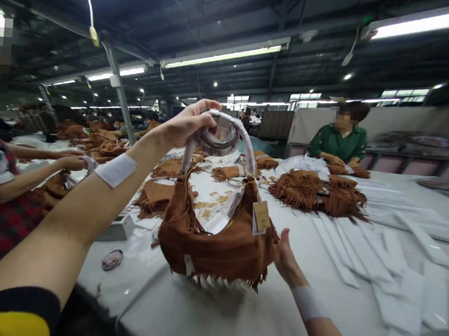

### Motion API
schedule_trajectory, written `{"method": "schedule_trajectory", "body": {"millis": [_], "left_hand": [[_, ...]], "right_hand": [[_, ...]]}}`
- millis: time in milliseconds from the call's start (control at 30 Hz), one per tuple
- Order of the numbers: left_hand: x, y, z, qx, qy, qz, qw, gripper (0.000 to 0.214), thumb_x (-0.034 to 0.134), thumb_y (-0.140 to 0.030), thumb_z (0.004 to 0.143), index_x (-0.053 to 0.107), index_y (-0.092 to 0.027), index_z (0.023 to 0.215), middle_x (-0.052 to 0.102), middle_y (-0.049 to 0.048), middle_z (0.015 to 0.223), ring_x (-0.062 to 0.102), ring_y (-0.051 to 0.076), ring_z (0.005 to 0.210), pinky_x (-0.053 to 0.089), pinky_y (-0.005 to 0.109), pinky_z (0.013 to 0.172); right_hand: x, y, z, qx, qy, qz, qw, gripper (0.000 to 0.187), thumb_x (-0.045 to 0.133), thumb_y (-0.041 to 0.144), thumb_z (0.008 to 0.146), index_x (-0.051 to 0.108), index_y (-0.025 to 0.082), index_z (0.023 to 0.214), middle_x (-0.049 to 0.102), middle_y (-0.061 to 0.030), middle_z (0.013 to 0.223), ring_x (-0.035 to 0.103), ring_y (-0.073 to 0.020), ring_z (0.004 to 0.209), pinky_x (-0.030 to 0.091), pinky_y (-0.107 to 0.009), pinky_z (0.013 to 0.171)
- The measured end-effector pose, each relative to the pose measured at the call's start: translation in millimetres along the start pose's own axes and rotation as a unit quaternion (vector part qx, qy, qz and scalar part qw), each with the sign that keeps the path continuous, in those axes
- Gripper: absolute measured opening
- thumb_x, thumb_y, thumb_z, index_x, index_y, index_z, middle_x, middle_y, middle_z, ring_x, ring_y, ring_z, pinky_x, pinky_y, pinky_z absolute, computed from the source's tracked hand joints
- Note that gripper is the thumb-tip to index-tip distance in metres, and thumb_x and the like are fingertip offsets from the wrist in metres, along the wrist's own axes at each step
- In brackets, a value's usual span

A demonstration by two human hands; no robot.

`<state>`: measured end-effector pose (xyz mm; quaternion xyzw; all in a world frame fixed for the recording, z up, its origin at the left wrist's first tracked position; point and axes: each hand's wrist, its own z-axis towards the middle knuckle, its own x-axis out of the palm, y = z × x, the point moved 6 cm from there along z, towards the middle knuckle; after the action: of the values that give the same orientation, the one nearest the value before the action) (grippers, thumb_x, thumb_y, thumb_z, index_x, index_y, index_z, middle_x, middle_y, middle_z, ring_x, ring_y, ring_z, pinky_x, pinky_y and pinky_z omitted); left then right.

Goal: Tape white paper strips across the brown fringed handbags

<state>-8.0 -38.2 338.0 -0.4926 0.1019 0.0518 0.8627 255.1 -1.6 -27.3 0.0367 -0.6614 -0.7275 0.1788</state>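
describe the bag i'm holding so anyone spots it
Find the white table, then the left hand above it. That hand holds a pale-wrapped handle; the brown bag hangs below, right hand at its side. Unlike the fringed pile behind, it wears a tan tag.

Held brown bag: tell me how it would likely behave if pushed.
The bag probably yields: it dips in a soft curve on top. Hung by its handle from the left hand, it may swing. Its loose fringe strands would likely flop.
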Motion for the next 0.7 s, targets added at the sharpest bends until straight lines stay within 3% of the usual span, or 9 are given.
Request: {"method": "schedule_trajectory", "body": {"millis": [133,233,300,400,467,567,633,700], "left_hand": [[-19.0,28,2,-0.078,-0.098,0.025,0.992,0.038,0.057,-0.009,0.066,0.05,-0.018,0.103,0.055,-0.006,0.06,0.051,0.007,0.046,0.04,0.016,0.046],[-28.5,45,-5,-0.119,-0.146,0.053,0.981,0.028,0.059,-0.009,0.068,0.049,-0.017,0.094,0.052,-0.0071,0.054,0.045,0.007,0.04,0.037,0.016,0.042],[-28.5,52,-14,-0.129,-0.144,0.064,0.979,0.027,0.06,-0.009,0.069,0.049,-0.017,0.092,0.052,-0.0063,0.054,0.045,0.008,0.039,0.036,0.017,0.041],[-24.0,54,-31,-0.138,-0.124,0.079,0.979,0.029,0.061,-0.009,0.069,0.05,-0.017,0.095,0.055,-0.0053,0.055,0.047,0.008,0.039,0.035,0.017,0.04],[-21.1,44,-47,-0.134,-0.096,0.082,0.983,0.035,0.063,-0.008,0.066,0.051,-0.017,0.098,0.057,-0.0044,0.058,0.049,0.008,0.041,0.036,0.016,0.04],[-19.6,12,-77,-0.105,0.011,0.086,0.991,0.047,0.066,-0.01,0.066,0.052,-0.018,0.109,0.063,-0.0016,0.068,0.055,0.009,0.049,0.041,0.016,0.045],[-27.0,-20,-101,-0.073,0.073,0.093,0.99,0.055,0.068,-0.015,0.068,0.048,-0.019,0.119,0.066,0.0007,0.075,0.058,0.011,0.053,0.045,0.018,0.048],[-44.8,-55,-122,-0.052,0.068,0.112,0.99,0.063,0.069,-0.019,0.069,0.044,-0.018,0.127,0.068,0.0029,0.077,0.061,0.014,0.056,0.049,0.021,0.051]], "right_hand": [[43,54,-20,-0.03,0.117,-0.025,0.992,0.076,0.042,0.079,0.078,0.052,0.024,0.13,0.053,-0.0069,0.137,0.046,-0.0269,0.128,0.036,-0.042,0.109],[66,66,-46,-0.06,0.154,-0.093,0.982,0.074,0.067,0.062,0.072,0.051,0.019,0.131,0.056,-0.0096,0.134,0.049,-0.0306,0.125,0.037,-0.047,0.108],[72,59,-59,-0.049,0.145,-0.11,0.982,0.075,0.075,0.051,0.069,0.051,0.016,0.131,0.061,-0.0114,0.127,0.054,-0.033,0.118,0.042,-0.05,0.103],[61,44,-75,-0.044,0.073,-0.116,0.99,0.072,0.075,0.047,0.067,0.054,0.013,0.128,0.063,-0.0122,0.124,0.055,-0.0344,0.117,0.043,-0.05,0.102],[47,35,-88,-0.048,0.021,-0.132,0.99,0.068,0.074,0.046,0.066,0.058,0.013,0.124,0.063,-0.0122,0.124,0.054,-0.0344,0.118,0.042,-0.049,0.104],[31,27,-115,-0.043,-0.029,-0.177,0.983,0.061,0.072,0.042,0.064,0.063,0.014,0.117,0.065,-0.0126,0.119,0.056,-0.036,0.116,0.043,-0.049,0.103],[37,31,-136,-0.048,-0.028,-0.207,0.977,0.06,0.071,0.039,0.062,0.064,0.015,0.117,0.065,-0.012,0.119,0.055,-0.0374,0.116,0.042,-0.05,0.104],[56,43,-158,-0.06,-0.003,-0.216,0.975,0.063,0.069,0.038,0.063,0.061,0.017,0.123,0.064,-0.0101,0.123,0.054,-0.0381,0.117,0.042,-0.049,0.103]]}}
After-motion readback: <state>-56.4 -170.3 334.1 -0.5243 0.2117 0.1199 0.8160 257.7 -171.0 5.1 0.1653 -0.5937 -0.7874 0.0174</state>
